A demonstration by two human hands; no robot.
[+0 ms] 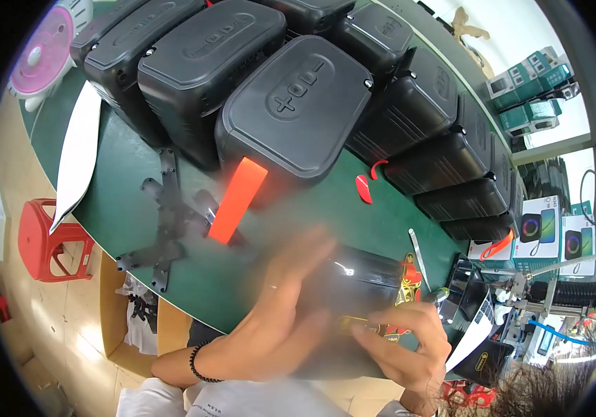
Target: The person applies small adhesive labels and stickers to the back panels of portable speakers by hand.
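Note:
A glossy black rounded part (367, 271), perhaps a speaker body, lies low over the green table in front of me. My left hand (287, 295) lies around its left side, its fingers blurred by a smear over the picture's middle. At its near right, my right hand (409, 340) has curled fingers, with a fingertip at a small gold label (353, 324). More red-and-gold labels (410, 281) show beside the black part's right end. The black part's lower side is hidden by my hands and the haze.
Several black speakers (298, 104) stand along the far side, the nearest with an orange strap (237, 201). Dark jointed brackets (166, 208) lie left. Red pieces (363, 188) and a metal tweezer-like tool (419, 257) lie right. A red stool (51, 240) stands beyond the left edge.

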